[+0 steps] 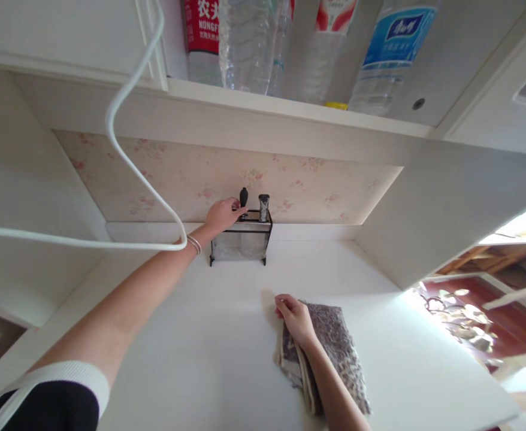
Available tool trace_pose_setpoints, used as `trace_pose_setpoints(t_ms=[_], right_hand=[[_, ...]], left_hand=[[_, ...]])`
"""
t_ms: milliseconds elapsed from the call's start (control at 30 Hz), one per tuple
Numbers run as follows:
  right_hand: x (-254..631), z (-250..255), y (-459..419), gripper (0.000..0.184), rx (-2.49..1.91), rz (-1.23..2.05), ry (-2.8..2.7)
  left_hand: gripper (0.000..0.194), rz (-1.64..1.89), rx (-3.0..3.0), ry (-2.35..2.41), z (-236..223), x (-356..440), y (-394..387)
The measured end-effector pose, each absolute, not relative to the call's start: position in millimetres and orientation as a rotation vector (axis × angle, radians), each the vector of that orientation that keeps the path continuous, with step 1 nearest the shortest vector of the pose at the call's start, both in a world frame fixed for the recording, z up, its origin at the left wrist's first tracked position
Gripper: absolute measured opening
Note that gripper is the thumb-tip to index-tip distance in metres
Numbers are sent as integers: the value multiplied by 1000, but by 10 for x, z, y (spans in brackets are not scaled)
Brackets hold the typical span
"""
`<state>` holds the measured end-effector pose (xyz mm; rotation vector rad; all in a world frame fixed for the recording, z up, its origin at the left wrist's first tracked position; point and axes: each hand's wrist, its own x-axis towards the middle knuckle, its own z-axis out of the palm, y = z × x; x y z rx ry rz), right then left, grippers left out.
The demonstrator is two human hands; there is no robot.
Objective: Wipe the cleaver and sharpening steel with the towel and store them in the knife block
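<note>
My left hand [221, 214] reaches to the back of the white counter [227, 359]. Its fingers are pinched round a black knife handle [244, 197] that sticks up from a clear knife block [240, 242] with a black frame. A second, grey handle [263, 205] stands in the block beside it. My right hand [295, 317] lies flat, fingers together, on a folded grey patterned cloth [335, 347] in the middle of the counter.
A white cable [123, 149] loops across the left of the view, in front of my left arm. Several plastic water bottles [249, 42] stand on the shelf above. Floral wallpaper [191, 179] backs the counter. Cabinet walls close in both sides; a red floor [505, 323] shows at right.
</note>
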<state>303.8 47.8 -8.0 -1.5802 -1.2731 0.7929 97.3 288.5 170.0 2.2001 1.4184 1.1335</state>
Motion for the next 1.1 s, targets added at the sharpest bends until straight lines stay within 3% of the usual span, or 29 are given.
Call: trace_pose_setpoints(t_ms=[200, 400, 633, 1100], right_hand=[[3026, -84, 471, 35, -1619, 777, -1318], [2993, -68, 479, 29, -1673, 742, -1427], [2971, -75, 469, 27, -1747, 727, -1473], [2941, -61, 467, 25, -1774, 652, -1595]], left_hand=[[46, 1418, 1821, 1580, 1585, 489, 2905], [39, 1222, 1642, 1479, 1066, 180, 2693], [51, 1003, 1469, 1235, 641, 355, 2420], [49, 800, 1469, 1010, 569, 1216, 2538]])
